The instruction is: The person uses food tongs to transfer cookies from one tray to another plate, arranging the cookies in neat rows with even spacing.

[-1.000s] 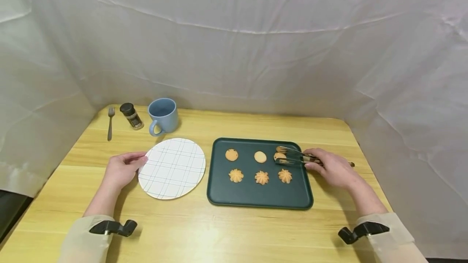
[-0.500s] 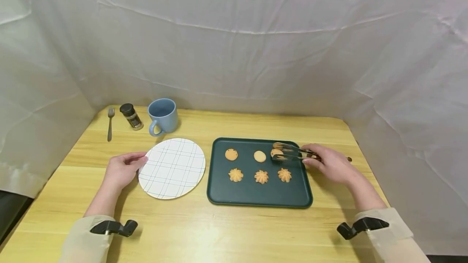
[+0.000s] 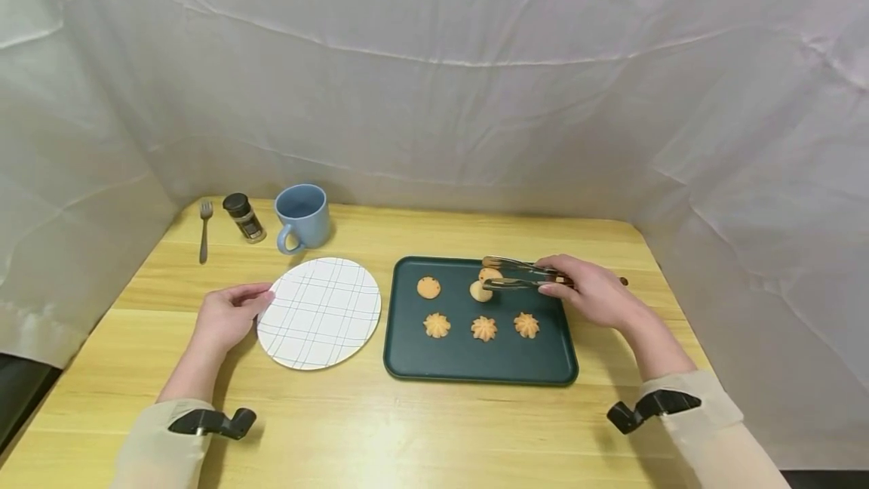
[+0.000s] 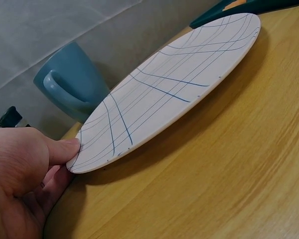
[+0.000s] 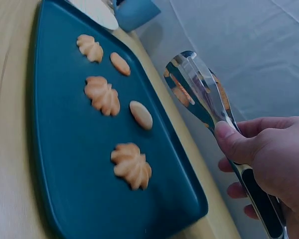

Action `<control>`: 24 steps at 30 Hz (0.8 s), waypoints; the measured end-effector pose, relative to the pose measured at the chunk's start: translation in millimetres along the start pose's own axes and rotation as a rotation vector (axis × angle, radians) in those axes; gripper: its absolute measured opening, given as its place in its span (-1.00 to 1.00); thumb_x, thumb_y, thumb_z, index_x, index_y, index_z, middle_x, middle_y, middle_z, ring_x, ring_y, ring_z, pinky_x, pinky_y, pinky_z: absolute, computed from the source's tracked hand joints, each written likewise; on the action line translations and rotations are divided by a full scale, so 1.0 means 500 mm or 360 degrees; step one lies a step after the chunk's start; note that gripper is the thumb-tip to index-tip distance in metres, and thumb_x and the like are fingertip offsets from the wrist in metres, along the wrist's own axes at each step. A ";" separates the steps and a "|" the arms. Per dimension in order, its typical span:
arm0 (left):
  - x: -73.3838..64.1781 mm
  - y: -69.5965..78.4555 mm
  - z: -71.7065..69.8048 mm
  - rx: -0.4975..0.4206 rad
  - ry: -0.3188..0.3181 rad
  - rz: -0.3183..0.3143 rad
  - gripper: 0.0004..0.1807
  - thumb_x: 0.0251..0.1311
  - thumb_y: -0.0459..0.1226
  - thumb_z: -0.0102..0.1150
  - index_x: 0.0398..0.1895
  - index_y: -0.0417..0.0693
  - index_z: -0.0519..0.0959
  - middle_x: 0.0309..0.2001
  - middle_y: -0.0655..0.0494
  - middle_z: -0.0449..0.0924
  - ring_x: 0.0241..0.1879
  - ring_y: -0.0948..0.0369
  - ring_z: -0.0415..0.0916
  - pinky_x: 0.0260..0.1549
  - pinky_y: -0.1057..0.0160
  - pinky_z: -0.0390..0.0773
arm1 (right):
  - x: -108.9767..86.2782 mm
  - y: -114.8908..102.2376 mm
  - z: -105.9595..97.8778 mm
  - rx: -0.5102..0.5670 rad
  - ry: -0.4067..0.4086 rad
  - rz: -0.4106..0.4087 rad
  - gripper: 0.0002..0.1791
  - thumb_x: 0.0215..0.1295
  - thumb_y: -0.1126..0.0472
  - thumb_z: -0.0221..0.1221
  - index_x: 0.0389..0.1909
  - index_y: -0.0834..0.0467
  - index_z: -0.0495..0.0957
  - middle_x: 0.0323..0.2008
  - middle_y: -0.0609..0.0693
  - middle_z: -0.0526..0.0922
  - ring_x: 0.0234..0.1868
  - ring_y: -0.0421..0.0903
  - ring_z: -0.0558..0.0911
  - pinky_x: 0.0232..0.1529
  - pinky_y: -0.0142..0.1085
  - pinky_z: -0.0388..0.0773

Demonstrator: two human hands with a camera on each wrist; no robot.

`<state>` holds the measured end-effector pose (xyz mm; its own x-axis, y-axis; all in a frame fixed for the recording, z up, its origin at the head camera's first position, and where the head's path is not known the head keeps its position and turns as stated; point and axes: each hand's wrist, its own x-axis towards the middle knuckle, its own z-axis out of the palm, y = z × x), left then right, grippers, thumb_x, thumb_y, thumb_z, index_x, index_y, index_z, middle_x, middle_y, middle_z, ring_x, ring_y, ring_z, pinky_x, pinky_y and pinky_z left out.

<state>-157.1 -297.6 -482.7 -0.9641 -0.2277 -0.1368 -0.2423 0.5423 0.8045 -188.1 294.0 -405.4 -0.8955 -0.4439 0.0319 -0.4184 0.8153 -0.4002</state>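
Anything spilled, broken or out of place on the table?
Nothing stands out. The cookies on the green tray lie in two rows, none visibly broken; the blue mug stands upright; the plate the left hand holds looks undamaged; no spill shows.

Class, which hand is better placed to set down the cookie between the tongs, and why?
Probably the right hand: it grips the tongs, which hold a round cookie over the tray. The left hand holds the plate by its edge.
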 end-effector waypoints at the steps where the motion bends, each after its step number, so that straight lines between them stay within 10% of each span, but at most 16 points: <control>1: 0.001 0.000 0.000 -0.0002 0.0000 -0.0001 -0.52 0.50 -0.06 0.26 0.25 -0.24 0.67 0.12 -0.20 0.71 -0.01 0.17 0.60 -0.23 0.46 0.52 | 0.005 -0.006 0.000 -0.0003 0.0001 -0.0017 -0.50 0.55 -0.08 0.24 0.38 0.04 0.55 0.22 0.08 0.65 0.15 0.13 0.64 0.14 0.19 0.52; 24: 0.005 -0.006 0.004 -0.0012 0.0007 -0.0017 -0.52 0.51 -0.04 0.25 0.26 -0.21 0.67 0.13 -0.18 0.72 0.06 0.08 0.60 -0.20 0.43 0.51 | 0.120 -0.155 0.050 0.0049 -0.0137 -0.0274 -0.46 0.56 -0.07 0.22 0.44 0.03 0.51 0.27 0.02 0.63 0.11 0.01 0.66 0.11 0.07 0.58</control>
<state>-159.0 -298.3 -486.8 -0.9610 -0.2368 -0.1431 -0.2517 0.5336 0.8074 -205.7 194.9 -395.2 -0.7940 -0.6074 0.0244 -0.5585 0.7132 -0.4236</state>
